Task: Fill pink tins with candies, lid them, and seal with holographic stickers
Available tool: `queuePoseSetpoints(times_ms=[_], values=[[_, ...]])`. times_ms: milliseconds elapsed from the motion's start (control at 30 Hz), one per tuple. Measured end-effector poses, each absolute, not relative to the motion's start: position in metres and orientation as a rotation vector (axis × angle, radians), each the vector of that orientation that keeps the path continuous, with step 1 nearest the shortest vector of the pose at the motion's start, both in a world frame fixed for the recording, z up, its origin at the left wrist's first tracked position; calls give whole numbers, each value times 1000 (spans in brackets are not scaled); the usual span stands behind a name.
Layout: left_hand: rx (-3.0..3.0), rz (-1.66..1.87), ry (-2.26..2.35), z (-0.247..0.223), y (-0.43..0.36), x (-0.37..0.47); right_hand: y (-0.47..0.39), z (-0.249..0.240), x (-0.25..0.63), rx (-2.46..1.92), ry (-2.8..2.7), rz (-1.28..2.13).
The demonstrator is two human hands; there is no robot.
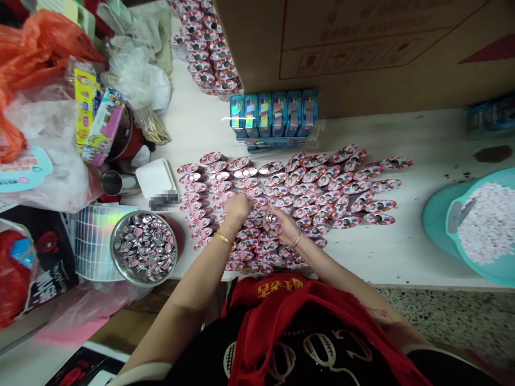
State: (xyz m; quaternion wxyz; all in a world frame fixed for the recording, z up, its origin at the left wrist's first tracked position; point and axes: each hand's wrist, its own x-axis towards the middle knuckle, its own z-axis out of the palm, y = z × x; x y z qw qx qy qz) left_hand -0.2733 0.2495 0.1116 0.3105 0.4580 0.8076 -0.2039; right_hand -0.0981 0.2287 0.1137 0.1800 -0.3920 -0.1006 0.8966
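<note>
Rows of small oval red-and-white tins (pixel 330 177) stand close together on the white table in front of me. Those on the left carry pinkish, silver-rimmed round caps (pixel 195 178); many on the right show dark round openings at the top. My left hand (pixel 238 208) is a closed fist low over the middle rows, and whatever its fingers hold is hidden. Just right of it, my right hand (pixel 286 228) is turned palm up, fingers curled round several loose caps (pixel 273 220). A steel bowl (pixel 113 257) full of such caps sits at the left.
Blue wrapped packs (pixel 273 115) stand behind the rows, against a large cardboard box (pixel 362 59). More tins (pixel 207 45) fill the back left. A teal tub (pixel 436 214) of white pellets is on the right. Plastic bags (pixel 44 123) and a white lid (pixel 155 179) crowd the left.
</note>
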Motion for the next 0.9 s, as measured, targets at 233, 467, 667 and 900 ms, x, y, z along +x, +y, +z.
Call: queuePoseSetpoints(times_ms=[233,467,667,900], values=[[1275,412,1810,127,204,-254,222,121,-89,-1089,-331,2595],[878,717,1685,125,162,-240,201,121,-95,-1093,-373,2619],[1015,43,2208,118,192,-253,200,120,-91,-1114,-317,2591],[1082,-483,2096,106,219,-264,201,115,-82,-1159,-304,2576]])
